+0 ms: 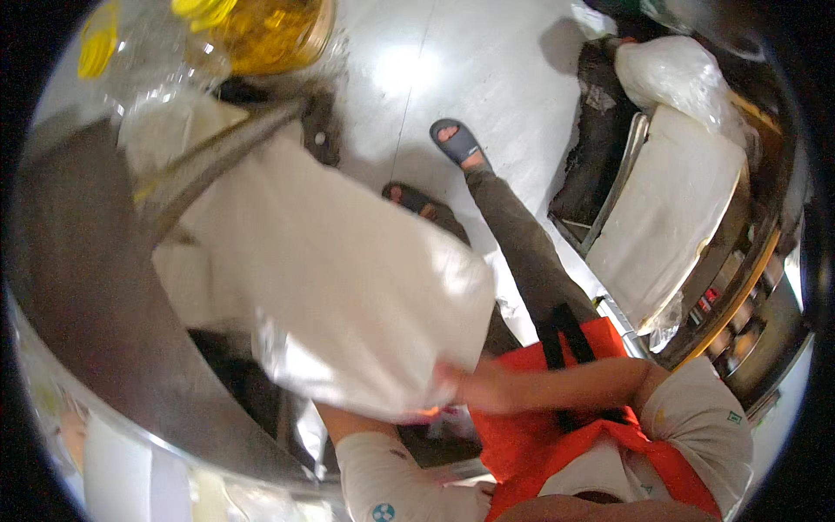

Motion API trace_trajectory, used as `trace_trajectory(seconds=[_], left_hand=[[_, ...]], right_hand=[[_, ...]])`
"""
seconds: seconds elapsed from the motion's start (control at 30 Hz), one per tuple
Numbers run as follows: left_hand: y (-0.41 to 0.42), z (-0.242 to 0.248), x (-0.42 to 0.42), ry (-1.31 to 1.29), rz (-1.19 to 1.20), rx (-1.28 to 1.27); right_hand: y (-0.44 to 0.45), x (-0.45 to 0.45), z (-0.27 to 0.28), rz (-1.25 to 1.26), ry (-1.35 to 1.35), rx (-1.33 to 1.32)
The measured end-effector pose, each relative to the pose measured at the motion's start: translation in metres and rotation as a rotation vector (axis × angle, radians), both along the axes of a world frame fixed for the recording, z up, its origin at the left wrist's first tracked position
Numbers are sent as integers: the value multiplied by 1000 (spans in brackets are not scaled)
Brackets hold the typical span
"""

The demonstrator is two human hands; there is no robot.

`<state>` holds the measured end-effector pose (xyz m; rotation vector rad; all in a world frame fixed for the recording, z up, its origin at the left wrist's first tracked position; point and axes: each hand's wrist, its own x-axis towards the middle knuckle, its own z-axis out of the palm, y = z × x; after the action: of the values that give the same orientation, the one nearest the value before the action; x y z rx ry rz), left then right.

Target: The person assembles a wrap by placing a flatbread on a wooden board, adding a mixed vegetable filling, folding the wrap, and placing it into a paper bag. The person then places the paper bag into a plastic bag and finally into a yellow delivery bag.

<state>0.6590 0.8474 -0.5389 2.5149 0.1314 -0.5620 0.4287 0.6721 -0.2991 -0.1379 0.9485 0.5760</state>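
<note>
A large pale sheet or bag (352,280), blurred and with shiny crumpled parts, spreads from the dark counter at the left to the front of my red apron. At its lower right edge is my right hand (476,388), blurred, its fingers closed on the edge. My left hand is hidden; only the forearm (362,424) shows, running beneath the sheet's near edge. Which material the sheet is made of, I cannot tell.
At the upper left stand a jar of yellow contents (274,32) and clear containers with yellow lids. A dark counter surface (85,261) curves along the left. At the right lie a pale slab-like object (672,209) and a stuffed plastic bag (675,72).
</note>
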Motion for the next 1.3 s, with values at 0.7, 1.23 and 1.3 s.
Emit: trace_trajectory(seconds=[0.7, 1.23, 1.3], left_hand=[[-19, -7, 14, 42, -107, 36], [-47, 89, -48, 197, 103, -229], [-58, 117, -82, 270, 181, -361]], right_hand=[[-27, 17, 8, 133, -734, -230], [-64, 40, 20, 54, -346, -428], [-71, 47, 11, -183, -306, -475]])
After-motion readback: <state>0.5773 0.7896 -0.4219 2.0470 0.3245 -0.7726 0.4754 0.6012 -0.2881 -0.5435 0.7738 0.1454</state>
